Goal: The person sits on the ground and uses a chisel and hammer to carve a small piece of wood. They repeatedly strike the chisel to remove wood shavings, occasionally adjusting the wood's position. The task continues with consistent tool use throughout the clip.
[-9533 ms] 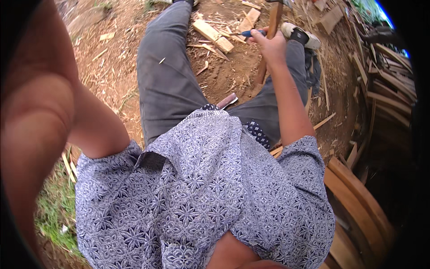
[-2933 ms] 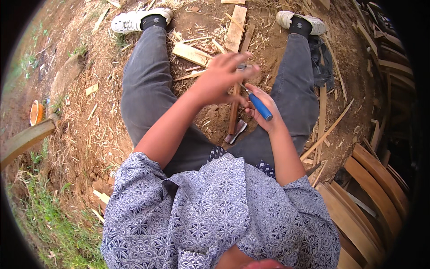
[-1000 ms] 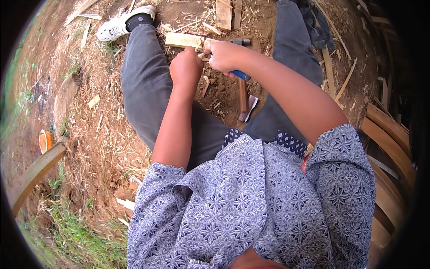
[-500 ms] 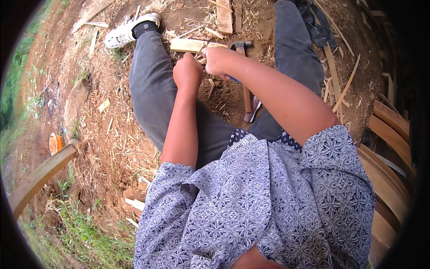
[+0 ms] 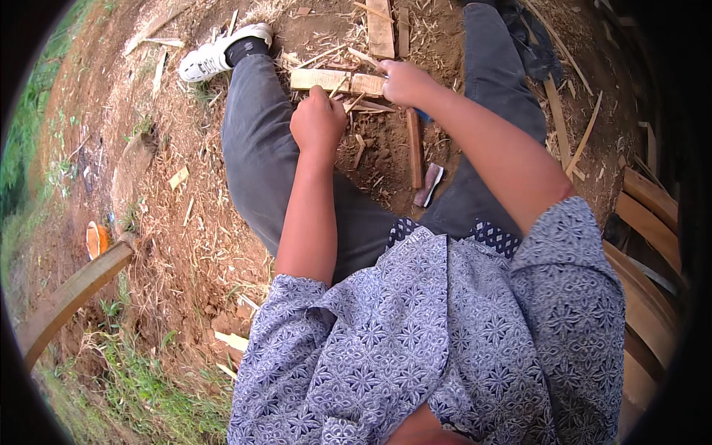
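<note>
My left hand [image 5: 319,120] is closed, with thin pale wood slivers [image 5: 338,87] poking out at its fingers. Just beyond it a pale wood block [image 5: 319,79] lies on the ground, and a shorter wood piece [image 5: 368,84] meets its right end. My right hand [image 5: 409,84] is closed beside that shorter piece. A blue end [image 5: 423,116] of something shows under the right wrist; the rest of it is hidden by the hand. Below lies a hammer, its wooden handle [image 5: 414,152] visible and its head covered by my right hand and forearm. Near the handle rests a reddish and white object [image 5: 429,185].
My legs [image 5: 256,141] spread around the work spot. Wood chips and strips [image 5: 584,137] litter the brown soil. A plank [image 5: 380,33] lies ahead, a dark plastic bag [image 5: 530,44] sits by my right leg, and curved timbers [image 5: 645,222] are stacked at right. A wooden beam [image 5: 74,293] juts in at left.
My right hand has moved right and slightly forward, away from the left hand, and the blue end moved with it. The hammer head is now covered. Slivers now show at my left hand.
</note>
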### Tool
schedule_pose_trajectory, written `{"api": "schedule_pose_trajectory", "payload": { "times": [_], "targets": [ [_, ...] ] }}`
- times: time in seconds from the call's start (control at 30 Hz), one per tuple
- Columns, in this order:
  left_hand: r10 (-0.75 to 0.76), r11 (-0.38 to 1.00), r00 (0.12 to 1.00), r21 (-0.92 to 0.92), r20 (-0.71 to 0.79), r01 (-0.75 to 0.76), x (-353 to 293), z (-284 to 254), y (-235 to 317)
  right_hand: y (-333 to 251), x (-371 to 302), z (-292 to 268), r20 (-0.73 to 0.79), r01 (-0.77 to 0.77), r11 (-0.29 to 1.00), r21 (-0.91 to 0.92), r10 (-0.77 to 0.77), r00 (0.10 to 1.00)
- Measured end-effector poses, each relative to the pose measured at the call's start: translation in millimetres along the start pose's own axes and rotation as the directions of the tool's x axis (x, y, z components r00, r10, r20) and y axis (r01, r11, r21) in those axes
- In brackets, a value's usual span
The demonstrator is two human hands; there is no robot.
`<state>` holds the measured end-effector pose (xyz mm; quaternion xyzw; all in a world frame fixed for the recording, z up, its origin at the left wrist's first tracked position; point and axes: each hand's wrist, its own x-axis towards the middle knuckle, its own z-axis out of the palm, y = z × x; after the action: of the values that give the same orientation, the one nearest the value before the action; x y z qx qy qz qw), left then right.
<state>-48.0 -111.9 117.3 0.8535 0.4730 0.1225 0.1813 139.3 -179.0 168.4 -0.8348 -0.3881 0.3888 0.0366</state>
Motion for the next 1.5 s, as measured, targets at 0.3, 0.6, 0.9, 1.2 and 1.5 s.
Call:
{"api": "schedule_pose_trajectory", "payload": {
  "times": [0.3, 0.6, 0.9, 1.2, 1.5],
  "targets": [
    [-0.028, 0.998, 0.999, 0.056, 0.045, 0.025, 8, -8, 10, -28, -33, -23, 0.259, 0.060, 0.980, 0.187, -0.108, 0.960],
    [0.065, 0.998, 0.997, -0.010, -0.045, -0.065, 15, 1, 10, -31, -8, -22, 0.296, 0.089, 0.990, 0.105, -0.117, 0.948],
    [0.023, 0.991, 0.999, -0.132, 0.034, -0.018, 18, 11, 17, -13, 7, -21, 0.282, 0.055, 0.979, 0.199, -0.110, 0.953],
    [0.082, 0.991, 0.981, -0.123, 0.174, -0.061, 24, 14, 17, -38, 7, -57, 0.419, 0.058, 0.998, 0.009, -0.057, 0.906],
    [0.115, 0.984, 0.982, -0.154, 0.148, -0.092, 22, 12, 24, -24, 40, -23, 0.429, 0.007, 1.000, 0.007, -0.009, 0.903]
  ]
}}
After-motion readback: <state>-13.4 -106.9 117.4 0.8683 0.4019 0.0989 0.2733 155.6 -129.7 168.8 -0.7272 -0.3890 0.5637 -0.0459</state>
